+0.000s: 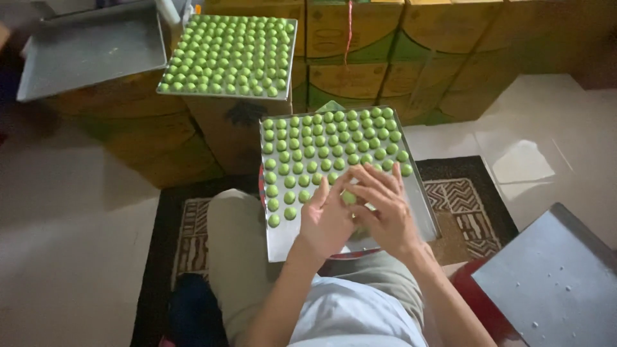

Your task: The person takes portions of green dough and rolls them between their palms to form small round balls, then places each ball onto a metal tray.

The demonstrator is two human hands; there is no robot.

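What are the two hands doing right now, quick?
Left hand: fingers together, pressed against a green dough ball over the metal tray.
Right hand: fingers spread, cupped on the same ball.

Our tray (pixel 424 205) of dough balls (pixel 321 151) rests on our lap; at eleven o'clock a full tray (pixel 193 91) sits on boxes (pixel 360 71), at four an empty one (pixel 553 276).

Both hands (pixel 357 212) hide the tray's (pixel 424 199) near rows.
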